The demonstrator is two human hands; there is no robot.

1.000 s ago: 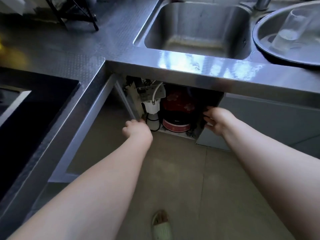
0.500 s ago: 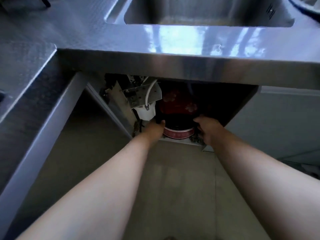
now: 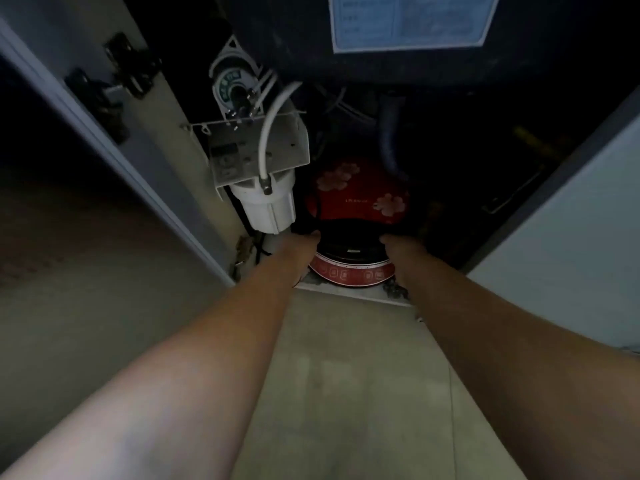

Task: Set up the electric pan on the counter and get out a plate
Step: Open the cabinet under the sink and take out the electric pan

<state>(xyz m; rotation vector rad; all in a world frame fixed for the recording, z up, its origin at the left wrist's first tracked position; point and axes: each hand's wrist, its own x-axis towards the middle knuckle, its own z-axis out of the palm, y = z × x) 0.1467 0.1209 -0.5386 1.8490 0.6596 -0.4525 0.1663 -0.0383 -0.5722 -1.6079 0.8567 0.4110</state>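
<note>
Where both arms reach into the open cabinet under the sink, the left hand (image 3: 300, 244) lies against the left flank of the electric pan (image 3: 353, 237) and the right hand (image 3: 398, 247) against its right flank; the fingers of each go round behind the pan's dark middle band and are lost in shadow, so whether either grip is clamped on the pan or merely laid against it cannot be told. The pan stands on the cabinet floor (image 3: 356, 293) at its front edge, with a red domed lid printed with pale flowers, a black band beneath, and a red base whose control panel faces outward. Just to the left of the pan, touching or nearly touching the left hand, hangs a white water filter (image 3: 266, 207) under a metal bracket (image 3: 256, 152), with a white hose (image 3: 273, 123) looping up from it. A dark pipe (image 3: 389, 133) drops behind the pan. Open cabinet doors (image 3: 104, 140) flank the opening, and a pale label (image 3: 408, 22) sits on the dark underside above
</note>
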